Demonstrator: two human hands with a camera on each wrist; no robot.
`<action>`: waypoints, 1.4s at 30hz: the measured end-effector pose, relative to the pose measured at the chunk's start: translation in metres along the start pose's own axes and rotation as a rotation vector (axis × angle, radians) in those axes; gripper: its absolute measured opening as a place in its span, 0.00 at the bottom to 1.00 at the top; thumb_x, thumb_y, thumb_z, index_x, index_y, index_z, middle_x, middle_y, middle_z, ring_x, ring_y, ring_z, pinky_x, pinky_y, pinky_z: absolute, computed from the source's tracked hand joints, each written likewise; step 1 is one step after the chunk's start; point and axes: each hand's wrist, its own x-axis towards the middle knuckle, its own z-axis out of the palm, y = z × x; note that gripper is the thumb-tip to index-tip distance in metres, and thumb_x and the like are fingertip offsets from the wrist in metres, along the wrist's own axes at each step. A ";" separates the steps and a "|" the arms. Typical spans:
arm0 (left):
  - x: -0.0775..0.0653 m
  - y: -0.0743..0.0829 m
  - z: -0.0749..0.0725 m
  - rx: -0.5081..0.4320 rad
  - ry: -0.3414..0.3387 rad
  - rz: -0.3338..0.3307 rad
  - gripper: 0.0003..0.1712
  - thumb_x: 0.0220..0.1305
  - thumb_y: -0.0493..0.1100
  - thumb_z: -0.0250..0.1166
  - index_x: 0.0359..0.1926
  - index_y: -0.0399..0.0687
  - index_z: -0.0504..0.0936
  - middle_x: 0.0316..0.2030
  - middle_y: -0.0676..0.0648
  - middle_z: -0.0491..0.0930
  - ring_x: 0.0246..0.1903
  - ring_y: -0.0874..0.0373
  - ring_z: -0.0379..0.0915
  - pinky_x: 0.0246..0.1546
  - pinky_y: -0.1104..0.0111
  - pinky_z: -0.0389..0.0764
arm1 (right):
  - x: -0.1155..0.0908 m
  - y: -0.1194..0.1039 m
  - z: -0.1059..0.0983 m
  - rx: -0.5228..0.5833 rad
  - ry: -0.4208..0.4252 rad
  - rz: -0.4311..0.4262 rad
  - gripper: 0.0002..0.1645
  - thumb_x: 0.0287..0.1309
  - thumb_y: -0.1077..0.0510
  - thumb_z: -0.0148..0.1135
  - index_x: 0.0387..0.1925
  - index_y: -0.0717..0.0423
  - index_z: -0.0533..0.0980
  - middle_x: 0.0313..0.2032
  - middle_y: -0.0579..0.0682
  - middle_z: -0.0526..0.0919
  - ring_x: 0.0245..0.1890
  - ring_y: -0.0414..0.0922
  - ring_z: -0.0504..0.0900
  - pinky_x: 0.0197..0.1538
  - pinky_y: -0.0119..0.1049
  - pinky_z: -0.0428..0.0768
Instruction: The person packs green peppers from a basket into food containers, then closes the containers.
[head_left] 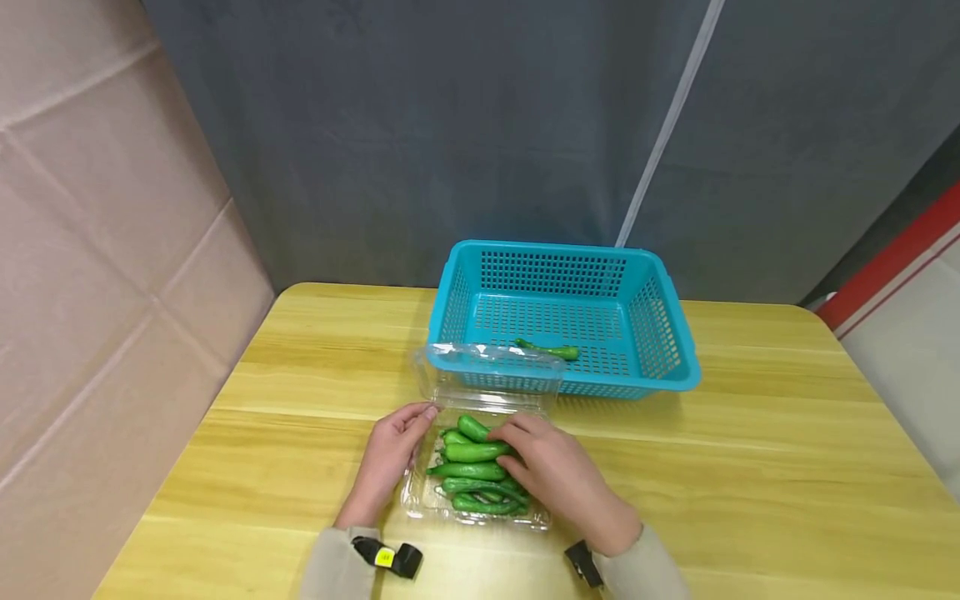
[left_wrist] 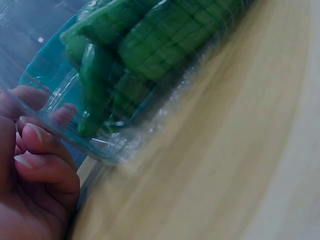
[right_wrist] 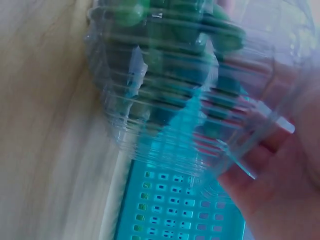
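Observation:
Several green chili peppers (head_left: 468,471) lie in a clear plastic clamshell container (head_left: 417,502), its hinged lid (head_left: 487,392) raised at the far side. At the left wall near the hinge, my left hand (head_left: 390,450) pinches the container's edge; its fingers (left_wrist: 45,165) show curled beside the plastic in the left wrist view. My right hand (head_left: 558,471) reaches in from the right, with thumb and fingers around the right end of one chili pepper (head_left: 471,452). The right wrist view shows this hand partly through the ribbed plastic, blurring its fingertips.
Right behind the container stands a turquoise perforated basket (head_left: 671,333), overlapped by the lid in the head view. One thin green chili pepper (head_left: 558,352) lies in it. A wooden table (head_left: 750,467) holds everything, with a grey curtain (head_left: 420,150) at its back edge.

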 end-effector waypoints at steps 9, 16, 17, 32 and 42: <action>0.000 0.000 0.000 0.004 0.001 0.008 0.22 0.51 0.61 0.61 0.43 0.55 0.80 0.12 0.50 0.64 0.09 0.62 0.56 0.06 0.73 0.61 | 0.000 -0.001 0.009 0.031 0.034 -0.044 0.12 0.47 0.52 0.66 0.37 0.45 0.80 0.34 0.37 0.75 0.37 0.35 0.72 0.39 0.30 0.75; 0.000 0.001 0.000 0.005 0.000 0.000 0.22 0.50 0.62 0.61 0.42 0.56 0.80 0.12 0.49 0.64 0.09 0.62 0.57 0.06 0.73 0.61 | 0.000 -0.003 0.015 0.031 0.067 -0.051 0.12 0.47 0.51 0.66 0.37 0.44 0.80 0.32 0.36 0.74 0.35 0.34 0.70 0.37 0.29 0.74; 0.000 0.001 0.000 0.006 -0.001 0.000 0.22 0.51 0.62 0.61 0.42 0.56 0.80 0.12 0.49 0.64 0.09 0.62 0.57 0.06 0.73 0.61 | 0.000 -0.003 0.016 0.031 0.071 -0.052 0.12 0.47 0.51 0.66 0.37 0.45 0.81 0.32 0.37 0.74 0.34 0.34 0.70 0.37 0.28 0.74; -0.001 0.001 -0.001 0.004 -0.013 -0.004 0.21 0.53 0.59 0.61 0.43 0.53 0.80 0.12 0.50 0.65 0.10 0.62 0.58 0.07 0.73 0.62 | 0.000 -0.003 0.016 0.025 0.045 -0.035 0.15 0.46 0.48 0.66 0.38 0.46 0.80 0.34 0.37 0.74 0.35 0.35 0.71 0.38 0.30 0.74; 0.001 0.002 -0.002 -0.017 -0.026 -0.041 0.18 0.57 0.54 0.60 0.45 0.52 0.79 0.13 0.48 0.65 0.09 0.62 0.58 0.07 0.72 0.62 | 0.001 -0.001 0.000 0.021 0.098 -0.054 0.18 0.48 0.45 0.64 0.41 0.45 0.78 0.38 0.38 0.77 0.38 0.35 0.75 0.40 0.31 0.76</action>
